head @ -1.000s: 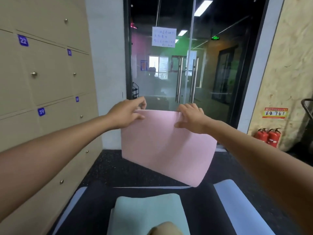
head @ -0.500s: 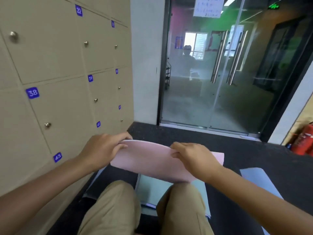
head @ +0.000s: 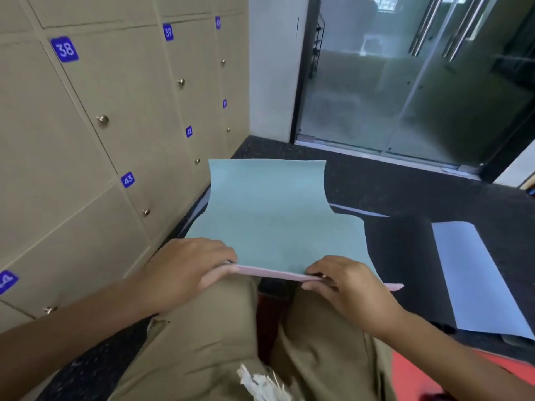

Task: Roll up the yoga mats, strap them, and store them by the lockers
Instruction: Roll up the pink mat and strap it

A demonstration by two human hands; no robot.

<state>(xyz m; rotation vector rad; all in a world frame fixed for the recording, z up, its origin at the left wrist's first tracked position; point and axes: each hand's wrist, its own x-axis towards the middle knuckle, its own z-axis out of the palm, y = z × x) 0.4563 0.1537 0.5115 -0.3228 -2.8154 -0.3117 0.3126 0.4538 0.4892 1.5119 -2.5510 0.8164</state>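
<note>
Both hands' grip on mat (head: 278, 221) (teal-topped)

Single head cam, looking forward and steeply down, close over knees (head: 202, 342) and hands; lockers (head: 86, 125) left, glass door (head: 405, 82) ahead.

mat (head: 269, 215) right of lockers (head: 95, 134)

We see a dark speckled floor (head: 405, 186) running from the lockers (head: 86, 140) to the glass door. Directly on it, stretching away beyond where our hands grip, lies a teal mat (head: 269, 215), its far end curling upward. To the right of the grip a pale blue mat (head: 474, 279) lies flat, well apart. Nearer us, right of the grip, a red surface (head: 417, 371) shows.
</note>
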